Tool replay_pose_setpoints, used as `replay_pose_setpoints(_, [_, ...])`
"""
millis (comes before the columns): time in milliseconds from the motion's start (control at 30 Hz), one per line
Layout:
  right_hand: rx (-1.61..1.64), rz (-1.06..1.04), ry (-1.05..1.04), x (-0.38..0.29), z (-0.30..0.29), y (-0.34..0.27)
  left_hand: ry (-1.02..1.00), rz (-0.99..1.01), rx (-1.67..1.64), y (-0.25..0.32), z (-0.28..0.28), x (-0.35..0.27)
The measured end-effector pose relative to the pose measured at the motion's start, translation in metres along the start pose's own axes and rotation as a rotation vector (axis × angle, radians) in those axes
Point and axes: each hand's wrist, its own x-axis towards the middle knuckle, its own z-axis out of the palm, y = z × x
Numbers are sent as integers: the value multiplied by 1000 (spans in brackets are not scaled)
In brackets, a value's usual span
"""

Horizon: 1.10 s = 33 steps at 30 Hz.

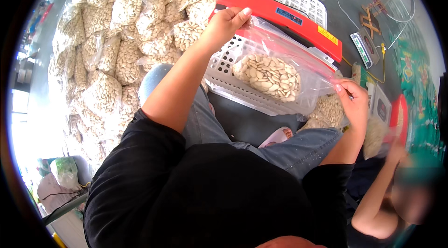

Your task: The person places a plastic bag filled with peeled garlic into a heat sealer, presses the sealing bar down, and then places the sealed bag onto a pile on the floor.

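Note:
A clear plastic bag of pale flat beans or seeds (271,75) lies on an upturned white perforated plastic basket (224,57). My left hand (227,24) pinches one corner of the bag's mouth at the near edge of a red bag sealer (276,17). The opposite corner is held between the thumb and fingers of my right hand (351,95). Between both hands the mouth is stretched along the sealer's near side. Whether the film lies inside the sealer's jaw, I cannot tell. A dark control panel and a yellow label show on the sealer's top.
Filled clear bags (129,55) are heaped at the left and beyond. A digital scale (362,48) with a yellow cord stands at the right. Another person (378,192) works at the lower right, near a red scoop (400,118). More filled bags (325,111) lie below my right hand.

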Motion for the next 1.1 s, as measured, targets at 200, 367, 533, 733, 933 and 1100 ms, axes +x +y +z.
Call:
replay_pose_setpoints(200, [144,121,39,-6,0,19,-271,108,26,-7,-6,-6])
replay_pose_setpoints(367, [275,188,81,-8,10,24,-168,-39,64,-7,-3,-7])
replay_pose_setpoints(533, [318,210,106,-11,14,32,-187,280,147,4,9,-16])
replay_pose_setpoints(733, [342,148,123,-16,17,39,-152,142,87,10,26,-16])
replay_pose_setpoints(933, [599,83,144,-10,35,38,123,377,369,3,21,-25])
replay_pose_setpoints(1100, [608,205,42,-6,43,53,137,304,396,11,22,-34])
